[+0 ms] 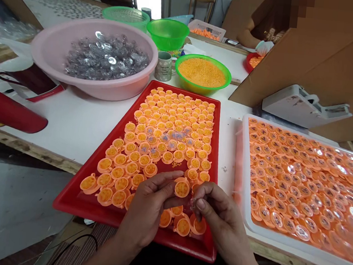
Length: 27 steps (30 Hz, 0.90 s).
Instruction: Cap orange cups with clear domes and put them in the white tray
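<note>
My left hand pinches a small orange toy cup filled with yellow beads, between thumb and fingers. Close beside it, my right hand has thumb and forefinger closed on a small clear plastic piece, mostly hidden by the fingertips. Both hands are over the near part of a red tray. Rows of similar orange cups on saucers fill much of the tray. Several clear discs lie on cups around its middle, and a few loose beads are scattered on the tray floor.
On the left stands a pink basin of clear plastic pieces. Behind the tray are a mug and a green bowl of yellow beads. A white-rimmed bin of orange cups with printed lids sits right. Other people work beyond cardboard dividers.
</note>
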Motion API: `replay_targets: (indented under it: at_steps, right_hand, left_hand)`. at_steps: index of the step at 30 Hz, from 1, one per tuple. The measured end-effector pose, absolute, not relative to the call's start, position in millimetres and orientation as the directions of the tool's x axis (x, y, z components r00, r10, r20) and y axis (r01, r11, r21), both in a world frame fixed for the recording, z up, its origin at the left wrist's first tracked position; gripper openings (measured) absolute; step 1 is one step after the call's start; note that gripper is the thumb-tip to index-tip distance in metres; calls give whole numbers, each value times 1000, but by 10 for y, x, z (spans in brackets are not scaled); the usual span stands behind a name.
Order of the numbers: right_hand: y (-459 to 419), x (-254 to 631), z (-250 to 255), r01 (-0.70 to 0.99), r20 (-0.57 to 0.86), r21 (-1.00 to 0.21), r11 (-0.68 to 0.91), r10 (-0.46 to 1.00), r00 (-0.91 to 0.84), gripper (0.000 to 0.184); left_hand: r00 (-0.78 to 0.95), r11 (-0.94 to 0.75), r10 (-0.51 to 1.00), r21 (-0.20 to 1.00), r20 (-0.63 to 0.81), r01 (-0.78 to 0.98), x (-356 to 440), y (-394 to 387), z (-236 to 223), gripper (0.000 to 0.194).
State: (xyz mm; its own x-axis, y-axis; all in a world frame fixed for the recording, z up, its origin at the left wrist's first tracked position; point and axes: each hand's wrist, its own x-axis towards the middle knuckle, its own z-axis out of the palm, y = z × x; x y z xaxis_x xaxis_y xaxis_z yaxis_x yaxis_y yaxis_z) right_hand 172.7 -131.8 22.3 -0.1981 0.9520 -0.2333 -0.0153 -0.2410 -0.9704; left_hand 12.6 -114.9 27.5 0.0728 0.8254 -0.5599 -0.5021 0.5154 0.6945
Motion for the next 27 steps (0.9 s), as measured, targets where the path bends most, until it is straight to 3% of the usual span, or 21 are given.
replay_targets:
  at_steps: [3,6,9,13,18,24,27]
  right_hand:
    - [-1353,1740,244,158,-103,-985,-66,966,-239,11]
    - [-1375,1670,244,324,83,-926,193,942,-324,12]
    - [-1398,1609,208,398,125,-856,331,878,-461,17]
    - [-1456,1681,142,478,90,-804,354,867,-491,18]
    - [-1463,1792,123,523,107,-787,329,906,-409,13]
    - [-1336,1647,193,428,184,-851,304,936,-300,14]
    - [-1302,1599,202,393,160,-871,294,927,-338,14]
  left_hand:
    - [-45,488,831,766,-554,-418,121,-1152,253,18]
    - [-92,463,850,820,-518,-337,108,-1153,235,21]
    - [-128,442,865,858,-485,-260,92,-1142,234,19]
    - [-173,412,884,898,-435,-155,55,-1108,234,18]
    - [-181,418,866,875,-465,-245,15,-1076,216,17]
    - [-123,449,855,838,-503,-310,31,-1075,244,17]
    - [-142,441,862,858,-486,-262,46,-1082,245,15]
